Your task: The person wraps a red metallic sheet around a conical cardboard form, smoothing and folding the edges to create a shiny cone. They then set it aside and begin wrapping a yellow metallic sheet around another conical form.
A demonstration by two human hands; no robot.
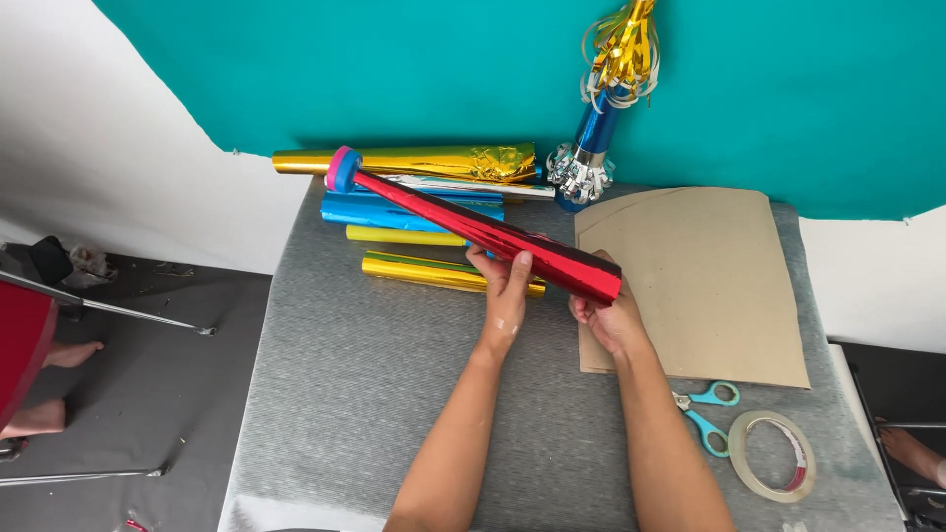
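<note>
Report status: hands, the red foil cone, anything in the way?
Left hand and right hand both grip the shiny red foil cone, lifted above the grey table. Nothing obstructing.

Bright even daylight, soft shadows w/ glare on the foil rolls (414,212), sharp focus, slight wide-angle bend at edges.

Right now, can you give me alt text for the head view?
Both hands, left hand and right hand, hold a red foil cone above a grey table. Behind lie foil rolls; cardboard sheet, scissors and tape roll sit right.
</note>
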